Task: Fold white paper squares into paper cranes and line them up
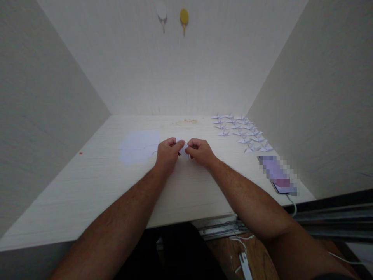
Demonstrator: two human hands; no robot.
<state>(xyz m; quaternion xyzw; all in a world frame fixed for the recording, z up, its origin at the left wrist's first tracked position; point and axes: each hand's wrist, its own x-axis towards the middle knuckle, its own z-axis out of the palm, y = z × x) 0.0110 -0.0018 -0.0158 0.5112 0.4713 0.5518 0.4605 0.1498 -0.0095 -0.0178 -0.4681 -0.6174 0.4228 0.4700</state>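
Between my two hands, just above the middle of the table, is a small folded piece of white paper [183, 150]. My left hand [169, 153] pinches its left side with thumb and fingers. On the other side, my right hand [201, 151] grips the paper's right edge, fingers curled. Most of the paper is hidden by the fingers, so its folded shape cannot be made out. Left of my left hand lie flat white paper sheets [136, 146]. Several folded white paper cranes [237, 127] stand in rows at the back right.
A phone [275, 175] with a blurred screen and a cable [293, 206] lies at the table's right edge. Walls enclose the table [96, 175] on three sides. A white hook [162, 13] and a yellow hook [184, 17] are on the back wall. A power strip [245, 266] is below.
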